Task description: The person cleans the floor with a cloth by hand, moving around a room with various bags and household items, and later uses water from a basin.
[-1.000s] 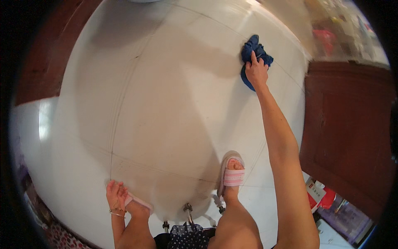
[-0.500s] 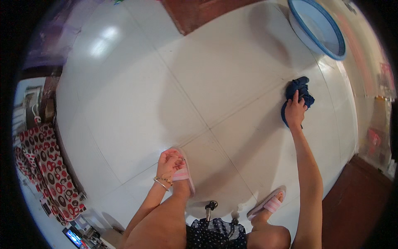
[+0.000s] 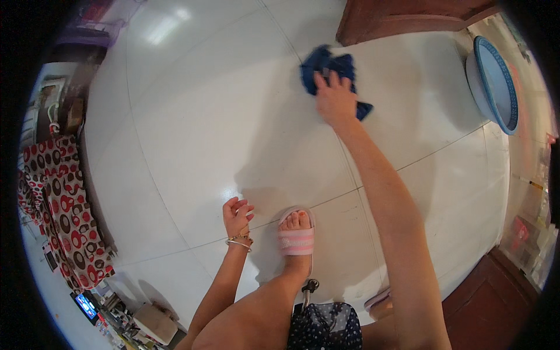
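My right hand [image 3: 336, 104] rests on a crumpled dark blue cloth [image 3: 318, 62] on the pale tiled floor [image 3: 192, 134], in the upper middle of the head view. Its fingers are spread over the cloth, which sticks out past them on both sides; the palm's underside is hidden. Lower down, my left hand [image 3: 235, 216] hovers with loosely bent, parted fingers and nothing in them. Bangles [image 3: 239, 242] circle that wrist. Just right of it is my foot in a pink and white striped slide sandal [image 3: 296, 241].
A blue-rimmed basin [image 3: 479, 76] stands tilted-looking at the far right. Brown wooden panels [image 3: 402, 20] lie at the top and a brown door-like panel [image 3: 490, 297] at lower right. Along the left hang circle-patterned fabric [image 3: 64, 204] and a small lit screen [image 3: 86, 305].
My right hand has swept the cloth left and farther out across the floor. The view has shifted, so the basin appears lower and farther right. My left hand now sits apart from the sandal.
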Demonstrator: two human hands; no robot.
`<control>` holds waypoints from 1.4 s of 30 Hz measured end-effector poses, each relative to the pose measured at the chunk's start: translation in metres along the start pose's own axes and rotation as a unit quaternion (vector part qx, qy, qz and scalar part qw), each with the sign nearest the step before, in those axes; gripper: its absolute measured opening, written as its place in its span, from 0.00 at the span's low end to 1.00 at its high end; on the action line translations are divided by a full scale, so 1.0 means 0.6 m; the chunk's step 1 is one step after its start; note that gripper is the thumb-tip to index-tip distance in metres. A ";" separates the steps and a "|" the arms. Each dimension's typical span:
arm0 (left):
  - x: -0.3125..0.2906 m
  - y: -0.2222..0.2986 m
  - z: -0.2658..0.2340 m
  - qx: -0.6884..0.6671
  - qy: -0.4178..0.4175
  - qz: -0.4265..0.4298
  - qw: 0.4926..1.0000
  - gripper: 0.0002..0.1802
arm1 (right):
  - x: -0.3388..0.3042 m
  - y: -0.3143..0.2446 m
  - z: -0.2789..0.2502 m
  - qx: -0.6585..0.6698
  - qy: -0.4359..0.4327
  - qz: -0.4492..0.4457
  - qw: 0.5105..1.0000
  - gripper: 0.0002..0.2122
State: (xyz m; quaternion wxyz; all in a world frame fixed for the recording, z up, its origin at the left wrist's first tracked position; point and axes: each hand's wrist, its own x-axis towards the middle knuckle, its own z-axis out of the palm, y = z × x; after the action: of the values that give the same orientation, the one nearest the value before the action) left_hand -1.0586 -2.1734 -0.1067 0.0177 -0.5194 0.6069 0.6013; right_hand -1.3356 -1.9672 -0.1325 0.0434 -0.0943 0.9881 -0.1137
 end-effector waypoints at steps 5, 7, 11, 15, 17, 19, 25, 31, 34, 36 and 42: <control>-0.006 -0.010 -0.004 -0.034 -0.009 -0.029 0.999 0.19 | -0.026 -0.139 0.034 0.033 -0.060 -0.189 0.980 0.22; -0.012 -0.004 0.003 -0.057 -0.010 -0.043 0.997 0.19 | -0.040 -0.157 0.026 0.014 -0.104 -0.243 0.964 0.22; -0.023 -0.006 -0.016 -0.057 -0.018 -0.015 0.998 0.19 | -0.082 -0.149 0.017 0.027 -0.158 -0.327 0.931 0.20; -0.035 -0.021 -0.026 -0.058 -0.001 0.003 0.998 0.18 | -0.154 -0.068 0.014 0.072 -0.156 -0.372 0.912 0.17; -0.043 -0.029 -0.020 -0.034 -0.019 0.006 0.999 0.19 | -0.198 -0.008 0.012 0.071 -0.150 -0.380 0.910 0.17; -0.061 -0.022 -0.003 -0.009 -0.039 0.018 0.999 0.20 | -0.246 0.061 0.007 0.092 -0.133 -0.368 0.916 0.16; -0.091 -0.028 0.022 0.024 -0.056 0.041 0.997 0.21 | -0.429 0.219 -0.006 0.107 -0.105 -0.317 0.937 0.14; -0.099 -0.058 0.013 0.041 -0.093 0.053 0.993 0.22 | -0.616 0.336 -0.033 0.074 -0.093 -0.243 0.963 0.15; -0.113 -0.068 0.018 0.042 -0.120 0.061 0.990 0.22 | -0.727 0.387 -0.047 0.094 -0.064 -0.090 0.989 0.16; -0.113 -0.071 0.018 0.049 -0.131 0.070 0.988 0.22 | -0.816 0.417 -0.041 0.090 -0.003 0.036 0.995 0.16; -0.110 -0.063 0.018 0.059 -0.123 0.085 0.987 0.22 | -1.101 0.488 0.049 0.029 0.161 0.450 0.878 0.18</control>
State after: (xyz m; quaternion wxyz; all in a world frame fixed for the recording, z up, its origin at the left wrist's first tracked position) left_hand -1.0102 -2.1150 -0.0937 0.0721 -0.3861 0.6764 0.6231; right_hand -0.7381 -1.5637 -0.1868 -0.0672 0.3811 0.9136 -0.1246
